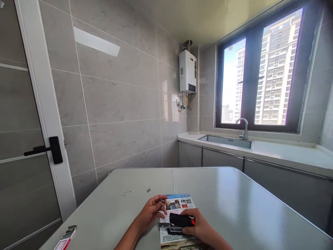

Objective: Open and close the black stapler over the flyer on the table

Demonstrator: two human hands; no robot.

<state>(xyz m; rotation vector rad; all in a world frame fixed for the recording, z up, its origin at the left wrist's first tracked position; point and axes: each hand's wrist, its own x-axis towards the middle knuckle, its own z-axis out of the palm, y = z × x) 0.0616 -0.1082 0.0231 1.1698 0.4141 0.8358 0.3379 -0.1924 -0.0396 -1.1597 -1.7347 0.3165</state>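
My right hand [199,224] grips a black stapler [179,219] with a red patch near its rear end. The stapler's top stands apart from its metal magazine, which points left. Just beside its front end is my left hand [153,211], fingers curled and pinched together. Something small and metallic seems to show at those fingertips, too small to name. Beneath the stapler lies a printed leaflet [174,238] with small pictures and a blue top edge; the hands and stapler hide part of it.
A short staple strip [148,190] and several loose staples [126,192] lie on the pale folding table [234,208]. At the lower left rests a red-and-white box [63,243] with grey staple strips at its end. Beyond are a sink [226,140], a counter and a door.
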